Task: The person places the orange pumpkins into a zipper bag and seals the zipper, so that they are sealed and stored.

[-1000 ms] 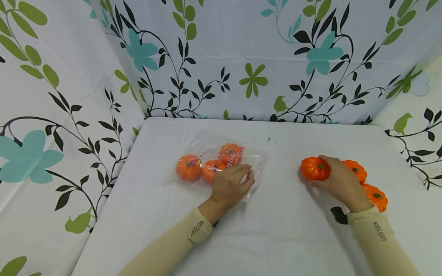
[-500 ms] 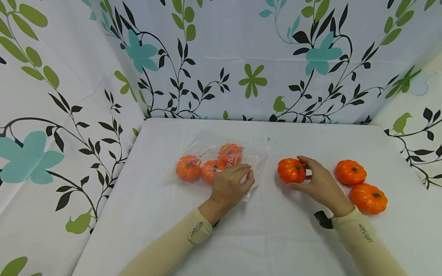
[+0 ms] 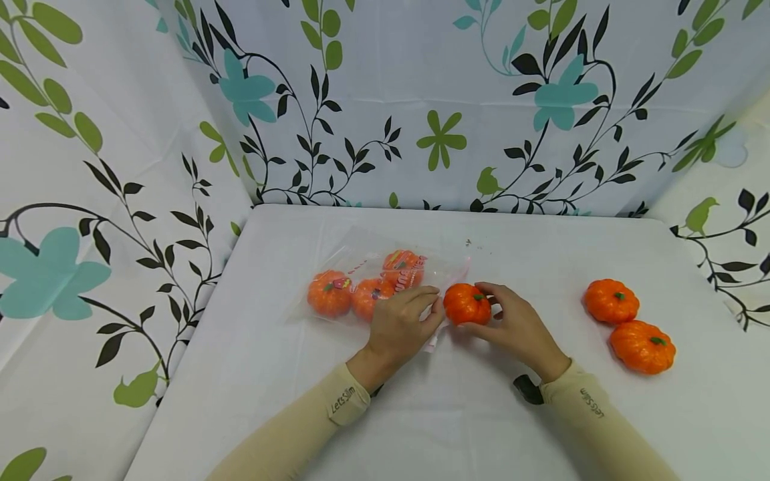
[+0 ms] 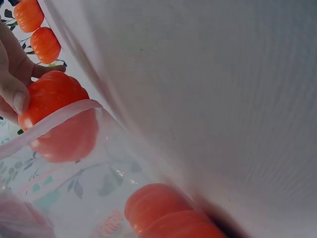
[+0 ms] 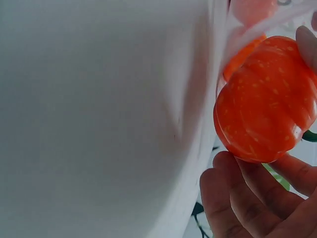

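Observation:
A clear plastic bag (image 3: pixel 355 257) with red print lies on the table, with 3 small orange toy pumpkins inside, among them the leftmost pumpkin (image 3: pixel 328 294). My left hand (image 3: pixel 402 321) pinches the bag's near side by its mouth; the fingertips are partly hidden. My right hand (image 3: pixel 520 327) grips another pumpkin (image 3: pixel 466 304) between thumb and fingers, right at the bag's opening. In the left wrist view the bag's pinkish rim (image 4: pixel 64 115) crosses this pumpkin, its lower part seen through the plastic. Its green stem (image 5: pixel 310 136) shows in the right wrist view.
Two more orange pumpkins, a far one (image 3: pixel 611 300) and a near one (image 3: pixel 642 347), sit close together at the right of the white-covered table (image 3: pixel 529 240). A leaf-patterned curtain (image 3: pixel 373 87) hangs behind and along the sides.
My right hand has carried its pumpkin leftward from beside the two other pumpkins to the bag's mouth. My left hand has stayed in place on the bag.

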Demonstrator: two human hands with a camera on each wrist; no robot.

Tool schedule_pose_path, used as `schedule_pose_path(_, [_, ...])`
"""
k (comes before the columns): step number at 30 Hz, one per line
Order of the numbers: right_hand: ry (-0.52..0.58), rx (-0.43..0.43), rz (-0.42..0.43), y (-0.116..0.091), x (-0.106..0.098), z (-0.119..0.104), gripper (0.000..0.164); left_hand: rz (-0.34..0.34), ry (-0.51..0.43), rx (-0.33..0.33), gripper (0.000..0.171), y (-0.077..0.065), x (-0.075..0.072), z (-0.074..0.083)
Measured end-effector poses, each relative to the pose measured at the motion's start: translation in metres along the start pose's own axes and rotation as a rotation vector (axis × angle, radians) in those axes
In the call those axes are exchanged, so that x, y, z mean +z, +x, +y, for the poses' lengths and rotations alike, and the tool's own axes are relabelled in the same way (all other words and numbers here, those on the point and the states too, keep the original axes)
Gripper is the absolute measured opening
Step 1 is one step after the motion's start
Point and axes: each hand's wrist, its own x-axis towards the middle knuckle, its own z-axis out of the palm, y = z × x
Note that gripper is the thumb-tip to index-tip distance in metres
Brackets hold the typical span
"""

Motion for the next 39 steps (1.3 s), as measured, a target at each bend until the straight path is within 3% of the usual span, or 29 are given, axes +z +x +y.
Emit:
schedule_pose_path(13, [-0.043, -0.072, -0.016, 0.023, 0.023, -0.018, 0.082, -0.002, -0.002, 0.019, 0.009, -0.001, -0.001, 0.000])
schedule_pose_path(21, [0.034, -0.109, 0.036, 0.035, 0.033, -0.026, 0.066, 0.010, -0.022, 0.024, 0.010, 0.000, -0.001, 0.001])
schedule_pose_path(28, [0.154, -0.082, 0.006, 0.043, 0.040, -0.031, 0.077, 0.008, -0.027, 0.031, 0.011, 0.000, 0.000, 0.000])
schedule_pose_path(33, [0.163, -0.067, -0.014, 0.044, 0.042, -0.029, 0.082, 0.007, -0.024, 0.026, 0.012, -0.001, 0.002, 0.000])
schedule_pose_path(39, [0.150, -0.071, 0.009, 0.033, 0.034, -0.021, 0.066, 0.010, -0.032, 0.033, 0.010, -0.001, 0.002, -0.001])
